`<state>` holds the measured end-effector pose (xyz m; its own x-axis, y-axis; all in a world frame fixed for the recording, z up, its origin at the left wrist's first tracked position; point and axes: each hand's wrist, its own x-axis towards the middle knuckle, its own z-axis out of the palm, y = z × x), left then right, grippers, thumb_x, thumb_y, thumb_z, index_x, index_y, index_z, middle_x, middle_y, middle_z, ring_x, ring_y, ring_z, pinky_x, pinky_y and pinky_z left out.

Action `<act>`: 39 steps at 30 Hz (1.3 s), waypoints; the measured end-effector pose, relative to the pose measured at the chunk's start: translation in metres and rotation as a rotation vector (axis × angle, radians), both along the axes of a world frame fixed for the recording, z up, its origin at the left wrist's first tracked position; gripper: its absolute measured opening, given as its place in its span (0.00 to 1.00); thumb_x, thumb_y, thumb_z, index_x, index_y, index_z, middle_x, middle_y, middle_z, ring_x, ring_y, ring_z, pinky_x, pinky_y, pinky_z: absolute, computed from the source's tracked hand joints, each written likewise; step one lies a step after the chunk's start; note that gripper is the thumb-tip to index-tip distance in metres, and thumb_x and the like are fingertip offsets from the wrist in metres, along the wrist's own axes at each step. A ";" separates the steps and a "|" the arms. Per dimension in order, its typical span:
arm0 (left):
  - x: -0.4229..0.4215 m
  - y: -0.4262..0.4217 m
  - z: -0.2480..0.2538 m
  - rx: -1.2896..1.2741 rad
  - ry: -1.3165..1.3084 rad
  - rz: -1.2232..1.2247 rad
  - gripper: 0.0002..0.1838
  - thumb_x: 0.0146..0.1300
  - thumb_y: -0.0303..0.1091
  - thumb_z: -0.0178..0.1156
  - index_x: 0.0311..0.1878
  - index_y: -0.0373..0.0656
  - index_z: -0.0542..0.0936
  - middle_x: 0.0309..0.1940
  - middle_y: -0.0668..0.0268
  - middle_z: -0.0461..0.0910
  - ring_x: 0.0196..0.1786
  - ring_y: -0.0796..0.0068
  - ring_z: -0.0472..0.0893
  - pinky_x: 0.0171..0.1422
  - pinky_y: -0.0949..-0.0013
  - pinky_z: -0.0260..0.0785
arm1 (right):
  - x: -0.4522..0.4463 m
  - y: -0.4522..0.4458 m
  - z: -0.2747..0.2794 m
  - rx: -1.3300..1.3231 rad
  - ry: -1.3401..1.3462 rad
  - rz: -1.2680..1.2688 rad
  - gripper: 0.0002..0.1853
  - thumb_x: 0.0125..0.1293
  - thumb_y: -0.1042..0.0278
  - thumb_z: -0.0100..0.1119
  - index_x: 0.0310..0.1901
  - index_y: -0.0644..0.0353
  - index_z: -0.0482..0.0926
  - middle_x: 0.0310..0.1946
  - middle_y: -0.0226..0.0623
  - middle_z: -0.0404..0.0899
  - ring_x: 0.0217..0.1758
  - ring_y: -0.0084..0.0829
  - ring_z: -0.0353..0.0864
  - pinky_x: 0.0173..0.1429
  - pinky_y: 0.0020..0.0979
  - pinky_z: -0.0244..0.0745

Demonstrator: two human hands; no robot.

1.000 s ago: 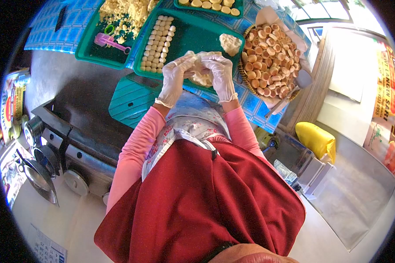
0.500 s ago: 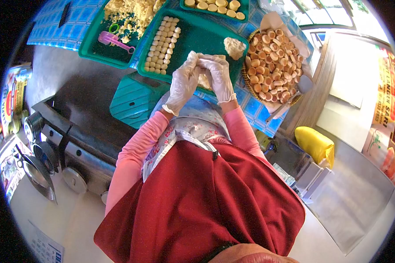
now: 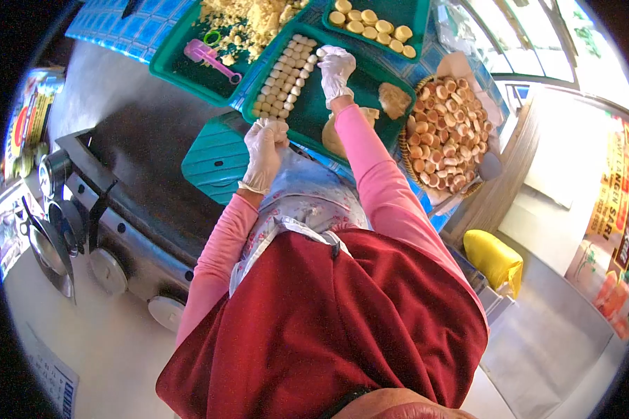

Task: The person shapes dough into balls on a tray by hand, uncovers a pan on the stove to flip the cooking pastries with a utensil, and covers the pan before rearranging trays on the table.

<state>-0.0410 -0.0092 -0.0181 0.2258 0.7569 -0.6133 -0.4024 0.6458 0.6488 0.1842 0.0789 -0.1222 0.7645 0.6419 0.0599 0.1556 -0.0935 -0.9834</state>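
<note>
Small, round, white dough balls stand in close rows along the left side of a green, rectangular plastic tray, between the two hands. Nearest the body, the left hand, in a translucent glove, is positioned at the near end of the rows, by the tray rim. Its fingers are curled in and closed; whether they enclose anything cannot be determined. To the left of this hand lies a ribbed, teal plastic lid.

To the right of the rows, a smooth, pale dough mass sits at the near side of the tray, partly covered by the right forearm. A rough, beige lump lies near the right end. Beyond the tray's right end, a round, woven basket contains brown-topped baked rounds.

The right hand, also gloved, is at the far end of the rows, well apart from the left. Its fingers are bent toward the thumb beside the last balls; whether the tips pinch one cannot be determined.

Farther out, a second green tray holds flat, yellow rounds.
</note>
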 end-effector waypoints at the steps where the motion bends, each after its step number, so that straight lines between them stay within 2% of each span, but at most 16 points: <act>1: -0.003 0.000 -0.003 -0.001 -0.037 0.014 0.08 0.54 0.19 0.59 0.27 0.45 0.74 0.23 0.70 0.74 0.22 0.81 0.69 0.27 0.73 0.63 | -0.006 0.001 0.002 -0.010 -0.135 -0.076 0.11 0.63 0.74 0.54 0.38 0.68 0.86 0.36 0.41 0.87 0.33 0.34 0.86 0.34 0.30 0.80; 4: -0.004 0.002 -0.001 0.029 -0.049 -0.025 0.08 0.58 0.18 0.57 0.31 0.45 0.74 0.26 0.71 0.73 0.25 0.80 0.69 0.30 0.73 0.62 | -0.008 -0.004 0.024 -0.208 -0.453 0.051 0.11 0.57 0.70 0.53 0.34 0.60 0.87 0.34 0.47 0.85 0.35 0.39 0.85 0.43 0.37 0.76; 5: -0.003 0.003 0.002 0.046 -0.037 -0.054 0.08 0.59 0.18 0.55 0.33 0.46 0.74 0.27 0.72 0.73 0.27 0.80 0.69 0.31 0.73 0.61 | -0.005 -0.002 0.018 -0.120 -0.431 0.075 0.12 0.60 0.70 0.55 0.39 0.62 0.87 0.31 0.42 0.86 0.31 0.34 0.85 0.37 0.35 0.77; 8: 0.004 0.007 0.013 0.081 0.076 -0.208 0.05 0.61 0.20 0.56 0.36 0.42 0.76 0.30 0.71 0.75 0.28 0.80 0.70 0.32 0.75 0.61 | 0.025 -0.023 0.041 0.063 0.573 0.406 0.12 0.62 0.68 0.58 0.42 0.63 0.86 0.28 0.33 0.85 0.28 0.26 0.83 0.30 0.29 0.76; 10: 0.011 0.009 0.030 0.108 -0.045 -0.255 0.05 0.62 0.21 0.57 0.40 0.38 0.77 0.34 0.68 0.79 0.29 0.80 0.71 0.33 0.76 0.62 | 0.042 -0.050 0.062 0.058 0.312 0.357 0.12 0.66 0.66 0.58 0.45 0.60 0.86 0.28 0.33 0.85 0.26 0.23 0.82 0.28 0.28 0.76; 11: 0.013 0.009 0.034 0.119 -0.104 -0.279 0.06 0.63 0.22 0.57 0.43 0.37 0.78 0.36 0.66 0.81 0.30 0.80 0.71 0.33 0.77 0.63 | 0.057 -0.065 0.071 -0.161 -0.143 0.418 0.11 0.66 0.66 0.59 0.46 0.58 0.86 0.30 0.38 0.86 0.27 0.27 0.83 0.29 0.31 0.77; 13: 0.017 0.011 0.026 0.024 -0.187 -0.411 0.09 0.63 0.23 0.57 0.46 0.34 0.78 0.41 0.61 0.83 0.31 0.79 0.73 0.34 0.77 0.64 | 0.082 -0.095 0.077 -0.512 -0.450 0.537 0.13 0.65 0.67 0.59 0.48 0.59 0.85 0.34 0.43 0.87 0.32 0.33 0.85 0.35 0.34 0.78; 15: 0.023 0.009 -0.004 -0.054 -0.371 -0.492 0.12 0.66 0.27 0.56 0.50 0.33 0.78 0.46 0.55 0.84 0.36 0.77 0.79 0.39 0.76 0.70 | 0.091 -0.129 0.076 -0.767 -0.128 0.664 0.16 0.64 0.68 0.59 0.51 0.66 0.83 0.40 0.45 0.87 0.40 0.36 0.86 0.44 0.34 0.79; 16: 0.030 0.007 -0.004 -0.110 -0.358 -0.532 0.12 0.67 0.29 0.55 0.50 0.33 0.78 0.46 0.55 0.84 0.37 0.76 0.80 0.40 0.75 0.71 | 0.071 -0.136 0.132 -0.972 -0.711 0.941 0.17 0.61 0.72 0.57 0.53 0.63 0.83 0.48 0.47 0.85 0.50 0.38 0.85 0.54 0.32 0.77; 18: 0.046 0.000 -0.004 -0.219 -0.326 -0.616 0.12 0.69 0.32 0.54 0.49 0.34 0.79 0.46 0.55 0.84 0.40 0.74 0.82 0.42 0.72 0.74 | 0.085 -0.175 0.061 -0.633 -0.540 0.877 0.20 0.58 0.76 0.56 0.53 0.59 0.83 0.51 0.47 0.84 0.54 0.41 0.83 0.57 0.33 0.76; 19: 0.055 -0.003 -0.010 -0.227 -0.251 -0.687 0.15 0.73 0.38 0.52 0.50 0.35 0.79 0.46 0.57 0.84 0.43 0.72 0.83 0.47 0.67 0.77 | 0.075 -0.184 0.061 -0.396 -0.642 0.735 0.15 0.56 0.75 0.57 0.46 0.56 0.85 0.34 0.52 0.84 0.38 0.49 0.85 0.40 0.43 0.78; 26: 0.107 -0.037 -0.022 -0.437 -0.292 -0.781 0.19 0.73 0.40 0.53 0.58 0.34 0.77 0.45 0.63 0.85 0.42 0.68 0.85 0.53 0.64 0.78 | 0.036 -0.220 0.101 -0.565 -0.592 0.310 0.06 0.53 0.68 0.62 0.30 0.59 0.82 0.28 0.50 0.82 0.35 0.53 0.83 0.38 0.46 0.77; 31: 0.109 -0.057 -0.050 0.315 -0.183 -0.821 0.19 0.67 0.40 0.60 0.55 0.39 0.78 0.45 0.64 0.85 0.41 0.66 0.85 0.46 0.64 0.79 | 0.006 -0.230 0.147 -0.340 0.289 0.250 0.08 0.48 0.75 0.71 0.23 0.62 0.78 0.18 0.25 0.75 0.21 0.19 0.73 0.26 0.23 0.66; 33: 0.107 -0.061 -0.053 0.341 -0.175 -0.730 0.18 0.65 0.40 0.62 0.53 0.40 0.79 0.44 0.63 0.85 0.41 0.67 0.86 0.44 0.65 0.79 | -0.004 -0.227 0.179 -0.279 0.459 0.247 0.09 0.48 0.75 0.72 0.23 0.61 0.78 0.18 0.25 0.75 0.20 0.17 0.71 0.24 0.21 0.62; 35: 0.116 -0.059 -0.040 0.056 -0.126 -0.632 0.17 0.64 0.39 0.63 0.51 0.40 0.80 0.42 0.63 0.85 0.42 0.67 0.86 0.45 0.65 0.79 | -0.006 -0.227 0.200 -0.075 0.726 0.309 0.07 0.50 0.75 0.72 0.27 0.62 0.80 0.19 0.25 0.75 0.19 0.12 0.67 0.21 0.19 0.57; 39: 0.127 -0.061 -0.014 -0.299 -0.091 -0.527 0.14 0.63 0.37 0.63 0.49 0.39 0.81 0.42 0.61 0.86 0.43 0.68 0.86 0.46 0.66 0.80 | 0.001 -0.191 0.238 -0.156 0.309 0.215 0.03 0.55 0.78 0.67 0.29 0.66 0.82 0.22 0.31 0.79 0.20 0.13 0.67 0.24 0.17 0.60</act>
